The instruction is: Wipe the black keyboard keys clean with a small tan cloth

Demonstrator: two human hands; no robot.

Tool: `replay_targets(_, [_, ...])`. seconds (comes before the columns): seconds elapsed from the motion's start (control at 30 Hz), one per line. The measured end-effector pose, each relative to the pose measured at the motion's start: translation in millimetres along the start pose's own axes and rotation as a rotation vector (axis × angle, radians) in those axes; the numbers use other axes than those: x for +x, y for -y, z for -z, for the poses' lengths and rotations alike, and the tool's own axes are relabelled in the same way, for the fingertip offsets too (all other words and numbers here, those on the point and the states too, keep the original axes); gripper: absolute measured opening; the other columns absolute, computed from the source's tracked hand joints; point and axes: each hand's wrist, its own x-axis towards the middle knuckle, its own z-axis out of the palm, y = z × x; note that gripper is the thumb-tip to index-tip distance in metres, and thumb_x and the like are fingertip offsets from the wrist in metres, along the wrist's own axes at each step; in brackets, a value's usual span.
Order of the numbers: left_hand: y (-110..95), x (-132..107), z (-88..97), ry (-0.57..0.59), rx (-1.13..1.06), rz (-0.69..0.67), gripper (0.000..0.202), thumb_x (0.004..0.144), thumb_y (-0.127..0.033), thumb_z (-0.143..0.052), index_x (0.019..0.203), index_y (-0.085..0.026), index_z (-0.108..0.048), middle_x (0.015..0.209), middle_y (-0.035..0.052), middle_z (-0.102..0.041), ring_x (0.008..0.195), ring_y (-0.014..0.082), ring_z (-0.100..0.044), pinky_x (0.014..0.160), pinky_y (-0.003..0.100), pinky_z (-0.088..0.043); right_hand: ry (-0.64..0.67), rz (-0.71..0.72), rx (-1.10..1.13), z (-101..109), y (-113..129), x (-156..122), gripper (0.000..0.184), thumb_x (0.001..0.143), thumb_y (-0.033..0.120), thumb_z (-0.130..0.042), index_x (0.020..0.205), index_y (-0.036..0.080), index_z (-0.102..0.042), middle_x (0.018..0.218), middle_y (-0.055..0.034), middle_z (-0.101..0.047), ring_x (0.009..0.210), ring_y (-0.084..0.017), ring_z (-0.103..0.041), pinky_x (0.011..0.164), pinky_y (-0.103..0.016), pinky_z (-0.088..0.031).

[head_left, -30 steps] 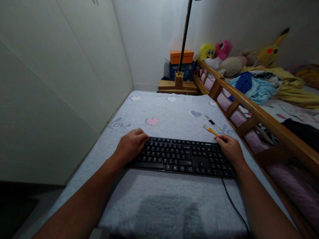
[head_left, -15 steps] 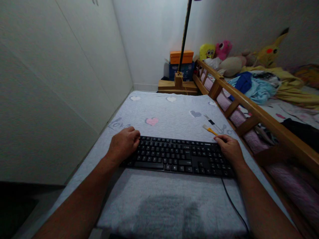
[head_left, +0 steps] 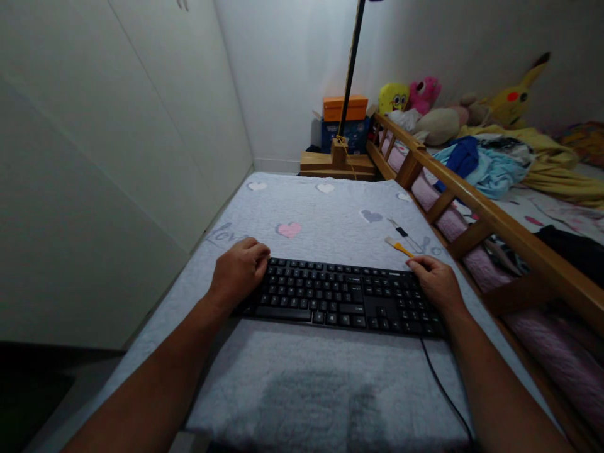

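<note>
A black keyboard (head_left: 337, 296) lies across the cloth-covered table, its space bar side facing the far end and its cable (head_left: 443, 390) running off the near right edge. At its left end, my left hand (head_left: 240, 269) is closed on the edge, with fingertips at the far corner. My right hand (head_left: 436, 282) grips the right end, thumb and fingers pinched at the far corner. Just beyond that hand lies a small brush (head_left: 399, 245) with a yellow handle. Behind the brush are metal tweezers (head_left: 403, 233) with a black band.
A pale cloth (head_left: 311, 207) with heart prints covers the surface. White cabinet doors (head_left: 141, 157) border the left. Along the right runs a wooden bed rail (head_left: 472, 198), with clothes and plush toys behind it. A dark pole (head_left: 352, 69) on a wooden base and stacked boxes (head_left: 345, 108) stand at the far end.
My left hand has shifted very slightly to the right at the keyboard's corner. The whole view has moved a little; the keyboard stays in place between both hands.
</note>
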Motion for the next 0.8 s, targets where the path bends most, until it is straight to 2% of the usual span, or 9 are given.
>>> replay_targets(0.1, [-6.3,-0.3,-10.3,-0.022,-0.121,-0.132,0.023,0.094,-0.025,-0.048,0.09,-0.019,-0.07,0.096,0.0057,-0.069,0.09,0.02,-0.063,0.079,0.031,-0.049,0.002,-0.004,0.002,-0.2,-0.9,0.1,0.032,0.068,0.047,-0.061,0.074,0.019,-0.074,0.078,-0.0066,-0.074,0.079,-0.026,-0.065,0.08,-0.036,-0.048])
replay_targets(0.2, [-8.4,0.1,-17.7,-0.01,-0.118,-0.189,0.022,0.095,-0.025,-0.05,0.091,-0.019,-0.071,0.095,0.0058,-0.069,0.089,0.0205,-0.063,0.077,0.031,-0.049,0.002,-0.001,0.005,-0.4,-2.5,0.8,0.032,0.069,0.047,-0.061,0.075,0.019,-0.075,0.079,-0.0067,-0.074,0.08,-0.026,-0.066,0.08,-0.036,-0.048])
replay_targets(0.5, [-3.0,0.0,-11.7,0.038,0.002,-0.126,0.021,0.093,-0.023,-0.051,0.09,-0.02,-0.072,0.095,0.0055,-0.069,0.088,0.0204,-0.063,0.07,0.03,-0.047,0.0,0.003,0.006,-0.7,-2.9,1.1,0.032,0.069,0.049,-0.061,0.075,0.019,-0.074,0.078,-0.0062,-0.074,0.079,-0.026,-0.065,0.078,-0.035,-0.047])
replay_targets(0.8, [0.4,0.8,-0.3,0.1,0.135,0.004,0.022,0.092,-0.024,-0.05,0.091,-0.02,-0.071,0.097,0.0048,-0.069,0.089,0.0207,-0.064,0.064,0.029,-0.043,0.002,0.009,0.007,-1.5,-4.8,1.5,0.032,0.07,0.048,-0.061,0.075,0.019,-0.074,0.08,-0.0065,-0.074,0.08,-0.025,-0.066,0.079,-0.035,-0.048])
